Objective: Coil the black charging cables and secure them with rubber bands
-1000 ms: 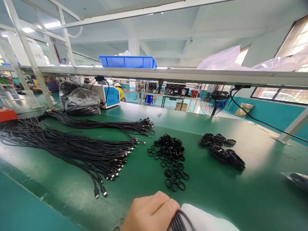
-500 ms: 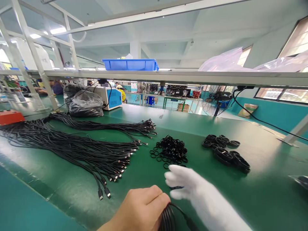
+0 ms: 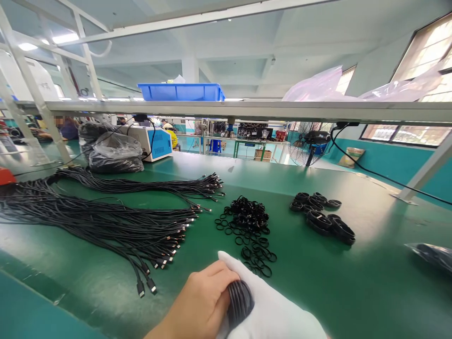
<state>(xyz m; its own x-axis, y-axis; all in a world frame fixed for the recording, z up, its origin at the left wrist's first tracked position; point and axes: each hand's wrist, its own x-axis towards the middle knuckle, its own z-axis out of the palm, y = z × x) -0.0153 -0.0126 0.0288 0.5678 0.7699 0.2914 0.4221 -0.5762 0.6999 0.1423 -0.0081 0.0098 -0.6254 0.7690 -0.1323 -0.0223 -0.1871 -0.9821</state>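
Note:
My bare left hand point(image 3: 203, 299) is closed around a coiled black cable point(image 3: 240, 301), its thumb and fingers gripping the left side of the loops. My right hand point(image 3: 270, 306), in a white glove, wraps the coil's right side, with gloved fingers reaching over the top towards my left fingertips. The lower part of the coil is hidden by both hands. Just beyond them lies a pile of small black rings point(image 3: 249, 214), with several loose rings point(image 3: 259, 256) spread on its near side.
Long black cables point(image 3: 116, 230) lie in bundles at left, plugs pointing right. Finished-looking black coils point(image 3: 330, 223) sit at right on the green table point(image 3: 353, 287). A clear bag point(image 3: 116, 153) and a blue-white machine point(image 3: 155, 141) stand behind. Overhead, a shelf point(image 3: 247, 109) holds a blue tray point(image 3: 180, 92).
My right hand has moved left and down from open beside the coil to closing around it. The loose cable end is out of sight now. The view has shifted slightly right.

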